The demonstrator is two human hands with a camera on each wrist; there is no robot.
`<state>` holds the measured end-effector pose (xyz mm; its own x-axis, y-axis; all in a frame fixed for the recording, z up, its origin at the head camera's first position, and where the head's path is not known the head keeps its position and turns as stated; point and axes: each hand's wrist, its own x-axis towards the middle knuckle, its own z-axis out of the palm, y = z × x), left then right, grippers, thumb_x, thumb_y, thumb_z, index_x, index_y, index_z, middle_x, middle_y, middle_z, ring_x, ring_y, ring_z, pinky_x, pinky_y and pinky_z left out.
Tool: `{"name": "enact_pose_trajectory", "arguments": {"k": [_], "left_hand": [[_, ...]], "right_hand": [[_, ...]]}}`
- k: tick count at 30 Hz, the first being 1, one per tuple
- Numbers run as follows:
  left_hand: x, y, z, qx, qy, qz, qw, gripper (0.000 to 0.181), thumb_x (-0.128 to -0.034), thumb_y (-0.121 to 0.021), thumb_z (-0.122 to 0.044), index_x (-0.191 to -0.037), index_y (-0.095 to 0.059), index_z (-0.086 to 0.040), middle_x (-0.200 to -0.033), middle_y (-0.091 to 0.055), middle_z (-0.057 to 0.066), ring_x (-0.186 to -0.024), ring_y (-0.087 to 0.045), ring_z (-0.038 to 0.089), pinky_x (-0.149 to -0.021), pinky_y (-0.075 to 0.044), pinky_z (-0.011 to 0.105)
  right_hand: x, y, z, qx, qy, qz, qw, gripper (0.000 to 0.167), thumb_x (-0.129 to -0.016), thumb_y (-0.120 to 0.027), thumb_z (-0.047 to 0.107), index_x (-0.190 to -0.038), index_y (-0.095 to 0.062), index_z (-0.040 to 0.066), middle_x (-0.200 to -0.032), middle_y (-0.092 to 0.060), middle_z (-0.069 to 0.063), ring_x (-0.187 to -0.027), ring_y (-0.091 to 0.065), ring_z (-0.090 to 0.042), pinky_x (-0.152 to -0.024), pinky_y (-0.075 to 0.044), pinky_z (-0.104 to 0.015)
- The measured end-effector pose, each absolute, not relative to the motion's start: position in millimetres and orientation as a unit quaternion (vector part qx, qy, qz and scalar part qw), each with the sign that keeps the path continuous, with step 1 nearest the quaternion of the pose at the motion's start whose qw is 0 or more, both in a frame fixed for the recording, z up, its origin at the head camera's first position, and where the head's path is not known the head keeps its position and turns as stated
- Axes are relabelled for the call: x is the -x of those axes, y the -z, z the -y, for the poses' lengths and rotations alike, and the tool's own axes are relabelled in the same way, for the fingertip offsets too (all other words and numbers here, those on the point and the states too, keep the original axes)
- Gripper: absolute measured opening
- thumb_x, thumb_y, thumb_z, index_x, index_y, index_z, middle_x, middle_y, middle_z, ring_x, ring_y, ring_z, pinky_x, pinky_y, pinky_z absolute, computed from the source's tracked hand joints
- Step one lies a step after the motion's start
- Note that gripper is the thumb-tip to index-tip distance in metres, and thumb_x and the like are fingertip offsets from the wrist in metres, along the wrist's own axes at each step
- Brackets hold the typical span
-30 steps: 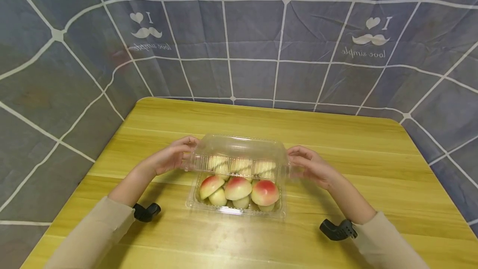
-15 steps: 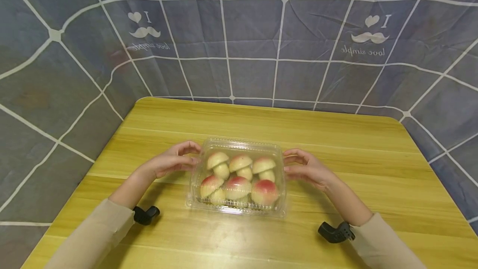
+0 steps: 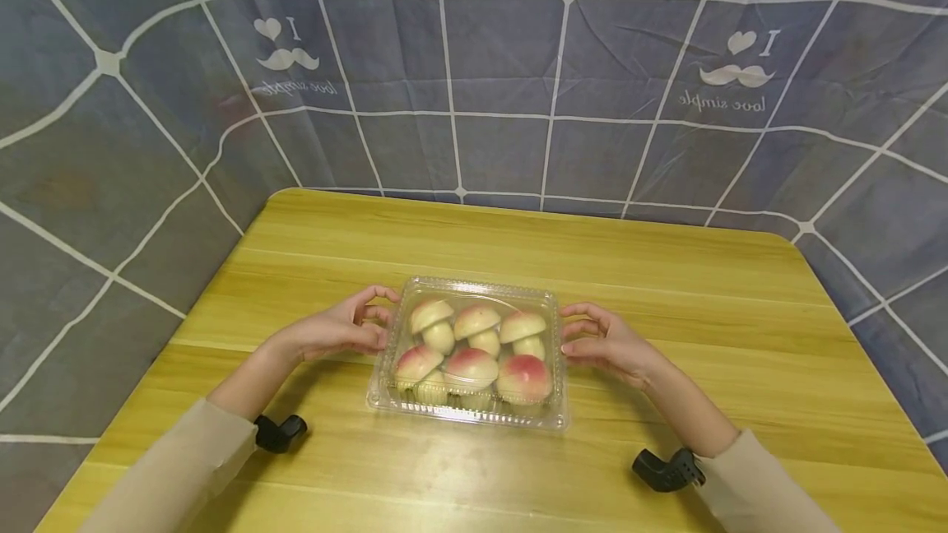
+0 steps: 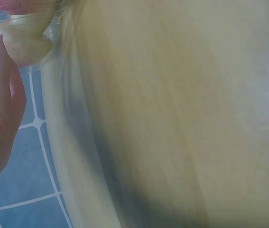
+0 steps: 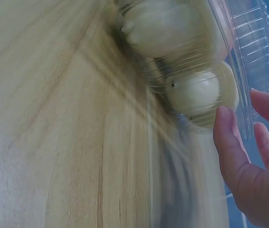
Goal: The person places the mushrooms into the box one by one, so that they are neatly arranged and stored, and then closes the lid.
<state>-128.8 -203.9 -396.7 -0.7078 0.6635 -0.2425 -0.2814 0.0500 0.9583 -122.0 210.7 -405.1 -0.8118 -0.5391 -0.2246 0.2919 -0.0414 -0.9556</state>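
Note:
A clear plastic clamshell box (image 3: 467, 420) stands on the wooden table with its lid (image 3: 477, 290) down. Inside are two rows of mushroom-shaped pieces (image 3: 472, 370) with pink-and-cream caps and pale stems. At the box's left side, my left hand (image 3: 342, 326) pinches the rim between curled fingers and thumb. My right hand (image 3: 611, 344) does the same at the right side. The right wrist view shows the thumb (image 5: 227, 137) against the box wall, with fingers on the other side of the rim (image 5: 245, 114). How firmly each hand grips is hard to see.
The yellow wood-grain table (image 3: 474, 484) stretches out around the box. A grey-blue curtain (image 3: 504, 64) with white grid lines hangs behind it and along both sides. Black wrist cameras (image 3: 280, 434) sit at both sleeves.
The lid was tilted up at first, with both hands holding its sides. It has come down over the box towards me, and the hands have settled slightly lower along the sides.

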Motion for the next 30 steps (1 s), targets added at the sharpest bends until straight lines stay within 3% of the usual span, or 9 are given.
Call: {"name": "enact_pose_trajectory", "arguments": {"k": [12, 20, 30], "left_hand": [[115, 395, 204, -0.153, -0.658, -0.626, 0.389, 0.075, -0.0806, -0.059, 0.007, -0.134, -0.016, -0.022, -0.105, -0.046, 0.010, -0.078, -0.059, 0.013, -0.074, -0.051, 0.032], [103, 392, 204, -0.164, -0.636, -0.635, 0.408, 0.100, -0.0769, -0.062, 0.008, -0.145, 0.004, -0.026, -0.106, -0.035, 0.016, -0.074, -0.055, 0.016, -0.072, -0.051, 0.031], [97, 391, 202, -0.164, -0.625, -0.633, 0.426, 0.113, -0.0773, -0.067, 0.005, -0.143, 0.014, -0.038, -0.118, -0.033, 0.028, -0.075, -0.061, 0.023, -0.075, -0.052, 0.036]], "right_hand": [[113, 402, -212, 0.108, 0.704, -0.631, 0.307, 0.057, -0.080, -0.064, -0.009, -0.126, -0.039, 0.011, -0.099, -0.058, -0.008, -0.081, -0.064, -0.018, -0.077, -0.054, -0.038], [102, 401, -212, 0.137, 0.686, -0.627, 0.342, 0.089, -0.078, -0.065, -0.008, -0.144, -0.007, 0.007, -0.102, -0.054, -0.012, -0.083, -0.066, -0.023, -0.079, -0.053, -0.039], [88, 400, -212, 0.157, 0.676, -0.610, 0.383, 0.108, -0.078, -0.069, -0.005, -0.147, 0.011, 0.019, -0.097, -0.054, -0.010, -0.081, -0.065, -0.019, -0.074, -0.054, -0.034]]}}
